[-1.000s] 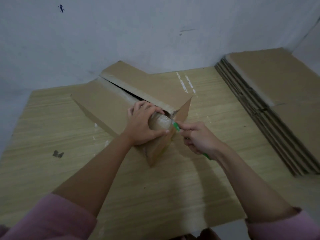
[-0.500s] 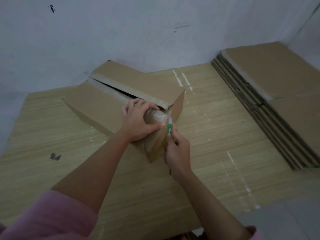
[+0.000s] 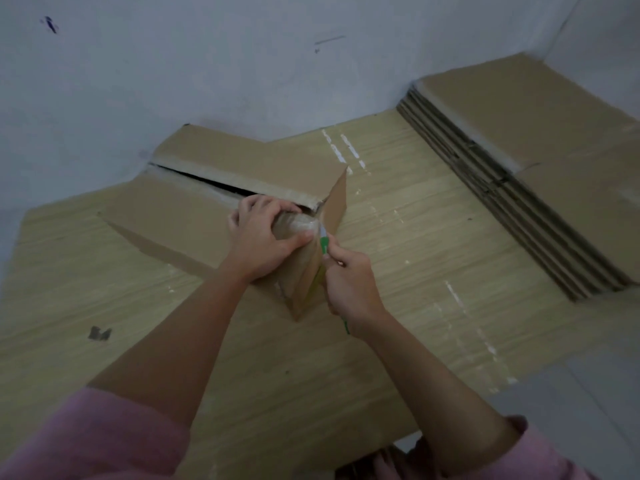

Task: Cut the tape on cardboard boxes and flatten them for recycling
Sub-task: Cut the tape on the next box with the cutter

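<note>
Cardboard box (image 3: 194, 209) gripped by left hand (image 3: 263, 237); right hand (image 3: 349, 285) holds green cutter (image 3: 324, 244)

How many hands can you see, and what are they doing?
2. The left hand grips the taped corner of the cardboard box. The right hand is beside it, holding a green cutter against the box's near end.

In front of me a wood-grain sheet (image 3: 398, 258) covers the floor up to the wall. The cardboard box (image 3: 194, 206) sits on it near the far edge. To my right a stack of flattened cardboard (image 3: 519, 174) lies on it. A small dark scrap (image 3: 99, 333) rests on my left.
</note>
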Action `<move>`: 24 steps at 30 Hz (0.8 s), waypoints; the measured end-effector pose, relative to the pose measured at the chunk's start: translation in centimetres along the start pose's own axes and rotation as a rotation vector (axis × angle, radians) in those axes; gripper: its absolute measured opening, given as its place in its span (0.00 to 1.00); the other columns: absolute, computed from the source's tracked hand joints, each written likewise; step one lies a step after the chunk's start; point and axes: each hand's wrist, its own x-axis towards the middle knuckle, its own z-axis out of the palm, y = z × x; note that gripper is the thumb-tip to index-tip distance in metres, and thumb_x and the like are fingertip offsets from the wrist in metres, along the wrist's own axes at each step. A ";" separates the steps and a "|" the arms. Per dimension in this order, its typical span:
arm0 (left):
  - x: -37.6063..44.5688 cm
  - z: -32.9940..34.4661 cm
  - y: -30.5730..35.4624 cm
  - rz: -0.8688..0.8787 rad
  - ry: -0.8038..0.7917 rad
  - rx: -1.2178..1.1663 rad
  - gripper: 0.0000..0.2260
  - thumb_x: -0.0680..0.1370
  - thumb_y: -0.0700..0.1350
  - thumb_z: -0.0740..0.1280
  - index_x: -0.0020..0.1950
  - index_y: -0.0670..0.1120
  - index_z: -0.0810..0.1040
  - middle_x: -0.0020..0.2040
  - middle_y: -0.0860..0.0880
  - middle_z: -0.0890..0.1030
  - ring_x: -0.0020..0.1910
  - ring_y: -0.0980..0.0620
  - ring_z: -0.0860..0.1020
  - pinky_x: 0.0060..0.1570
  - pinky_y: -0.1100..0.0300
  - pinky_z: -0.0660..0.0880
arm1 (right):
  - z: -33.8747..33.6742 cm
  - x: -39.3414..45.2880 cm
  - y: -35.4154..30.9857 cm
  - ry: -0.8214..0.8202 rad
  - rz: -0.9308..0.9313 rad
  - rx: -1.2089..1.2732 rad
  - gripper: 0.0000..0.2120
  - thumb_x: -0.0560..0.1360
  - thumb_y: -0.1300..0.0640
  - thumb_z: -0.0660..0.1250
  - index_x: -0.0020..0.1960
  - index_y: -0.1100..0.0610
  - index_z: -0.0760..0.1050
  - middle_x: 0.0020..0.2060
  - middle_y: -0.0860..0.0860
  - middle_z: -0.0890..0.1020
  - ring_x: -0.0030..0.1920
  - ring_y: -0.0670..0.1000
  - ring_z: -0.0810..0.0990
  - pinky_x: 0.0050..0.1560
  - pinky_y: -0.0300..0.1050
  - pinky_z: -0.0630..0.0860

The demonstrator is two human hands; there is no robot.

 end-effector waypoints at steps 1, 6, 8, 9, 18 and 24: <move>0.0 0.0 0.0 0.000 0.002 0.001 0.26 0.59 0.71 0.58 0.51 0.60 0.73 0.54 0.59 0.72 0.64 0.55 0.61 0.60 0.60 0.51 | -0.4 0.1 -0.1 -0.024 0.017 -0.006 0.15 0.77 0.65 0.58 0.52 0.55 0.81 0.24 0.39 0.72 0.28 0.39 0.68 0.29 0.34 0.64; 0.1 0.1 0.0 0.002 -0.006 -0.005 0.27 0.58 0.71 0.58 0.51 0.59 0.73 0.53 0.59 0.72 0.64 0.55 0.61 0.60 0.59 0.52 | -0.9 -0.2 -0.7 -0.041 -0.009 -0.091 0.16 0.77 0.64 0.58 0.60 0.54 0.79 0.28 0.38 0.75 0.34 0.42 0.73 0.32 0.33 0.66; 0.1 0.1 0.2 0.004 -0.009 -0.010 0.27 0.58 0.71 0.58 0.51 0.59 0.73 0.53 0.59 0.73 0.64 0.55 0.61 0.60 0.59 0.52 | -0.9 -0.5 -0.9 -0.019 -0.048 -0.177 0.16 0.78 0.64 0.58 0.61 0.56 0.78 0.45 0.49 0.83 0.48 0.50 0.78 0.44 0.38 0.71; 0.1 0.1 0.2 0.004 -0.009 -0.010 0.27 0.58 0.71 0.58 0.51 0.60 0.73 0.54 0.59 0.73 0.64 0.55 0.61 0.60 0.59 0.52 | -0.9 -0.6 -0.9 -0.007 -0.065 -0.221 0.16 0.78 0.65 0.58 0.61 0.57 0.78 0.52 0.54 0.83 0.54 0.51 0.78 0.50 0.39 0.71; 0.0 0.1 0.0 0.012 -0.012 0.016 0.31 0.58 0.71 0.58 0.55 0.57 0.76 0.56 0.57 0.75 0.65 0.54 0.61 0.56 0.62 0.51 | 0.1 -1.0 0.2 0.090 -0.080 -0.033 0.17 0.77 0.68 0.59 0.64 0.61 0.74 0.56 0.51 0.80 0.54 0.42 0.74 0.56 0.34 0.69; 0.1 0.1 0.0 -0.006 -0.028 0.017 0.31 0.58 0.71 0.58 0.55 0.56 0.76 0.57 0.57 0.75 0.64 0.55 0.61 0.56 0.62 0.51 | 0.5 -0.8 0.3 0.056 -0.003 0.110 0.18 0.79 0.66 0.58 0.59 0.50 0.78 0.26 0.36 0.72 0.30 0.36 0.69 0.32 0.32 0.66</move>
